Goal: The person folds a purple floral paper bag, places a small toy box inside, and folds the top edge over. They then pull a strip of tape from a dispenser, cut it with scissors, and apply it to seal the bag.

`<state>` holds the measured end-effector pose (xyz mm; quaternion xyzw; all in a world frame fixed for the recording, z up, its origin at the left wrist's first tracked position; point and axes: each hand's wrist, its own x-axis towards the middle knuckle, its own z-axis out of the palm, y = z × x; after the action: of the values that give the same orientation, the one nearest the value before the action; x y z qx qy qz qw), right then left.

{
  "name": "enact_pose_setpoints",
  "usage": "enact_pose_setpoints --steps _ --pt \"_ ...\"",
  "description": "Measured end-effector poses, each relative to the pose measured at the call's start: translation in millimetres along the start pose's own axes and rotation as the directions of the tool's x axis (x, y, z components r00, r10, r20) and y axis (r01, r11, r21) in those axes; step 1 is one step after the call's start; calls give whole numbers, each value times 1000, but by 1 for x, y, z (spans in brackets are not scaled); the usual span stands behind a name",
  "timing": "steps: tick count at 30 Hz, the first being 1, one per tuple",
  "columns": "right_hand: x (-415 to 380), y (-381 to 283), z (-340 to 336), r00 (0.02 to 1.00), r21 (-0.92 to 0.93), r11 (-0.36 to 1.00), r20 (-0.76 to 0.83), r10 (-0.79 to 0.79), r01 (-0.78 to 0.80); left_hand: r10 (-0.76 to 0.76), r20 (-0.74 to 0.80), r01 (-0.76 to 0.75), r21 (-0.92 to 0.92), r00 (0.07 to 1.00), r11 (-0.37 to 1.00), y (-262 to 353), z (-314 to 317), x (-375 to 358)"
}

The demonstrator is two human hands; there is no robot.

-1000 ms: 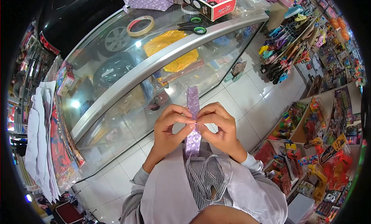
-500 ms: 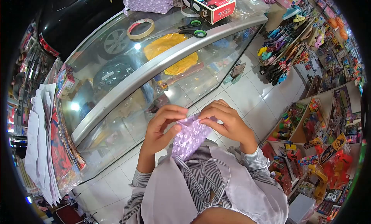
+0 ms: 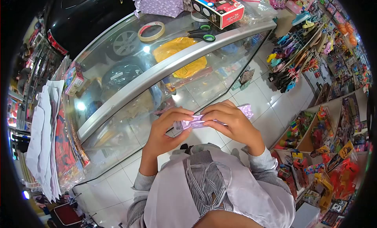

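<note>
Both hands pinch a folded strip of purple patterned paper (image 3: 200,120), held level in front of the body, clear of the glass tabletop (image 3: 129,67). Left hand (image 3: 167,129) grips its left end; right hand (image 3: 231,122) grips the middle. Judged step: folding or creasing. The next move likely calls for an even, firm press along the fold. Tape roll (image 3: 151,31) and scissors (image 3: 204,33) lie unused on the tabletop.

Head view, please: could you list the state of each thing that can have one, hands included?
Paper strip: folded, lying sideways, pinched at both ends.
Left hand: grip shut on the strip.
Right hand: grip shut on the strip.
Scissors: lying on the counter, blades hidden.
Tape roll: flat on the counter.
Toy box: closed.
Purple box: wrapped.
</note>
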<state>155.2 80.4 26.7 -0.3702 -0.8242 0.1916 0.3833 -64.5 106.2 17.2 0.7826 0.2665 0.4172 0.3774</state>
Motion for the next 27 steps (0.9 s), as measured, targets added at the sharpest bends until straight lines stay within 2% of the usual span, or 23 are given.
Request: enact_pose_setpoints --steps 3,6,12,15,19,21,24,27 --pt "-1 3 7 999 -23 999 2 -34 34 36 -12 -34 151 999 988 -5 2 -4" --pt "-1 3 9 999 -32 998 9 -46 46 -54 -35 58 125 998 990 -6 1 -9" --pt "0 -1 10 999 -95 995 14 -42 44 -98 -131 110 96 987 989 3 4 -10" --pt "1 -6 10 999 -133 990 18 -43 45 -57 -108 75 176 992 982 -3 2 -15" --pt "1 -6 9 1000 -116 993 7 -22 23 -19 -125 35 133 992 990 -7 -2 -20" --pt "-3 -1 6 996 -106 992 66 -54 61 0 -101 10 98 995 995 -6 -5 -20" --pt "-4 -2 4 993 -79 994 100 -63 71 -7 -33 8 32 999 999 -7 -12 -22" --pt "-6 -3 -1 994 -76 996 107 -30 38 -28 -59 26 -20 998 999 -9 -17 -23"
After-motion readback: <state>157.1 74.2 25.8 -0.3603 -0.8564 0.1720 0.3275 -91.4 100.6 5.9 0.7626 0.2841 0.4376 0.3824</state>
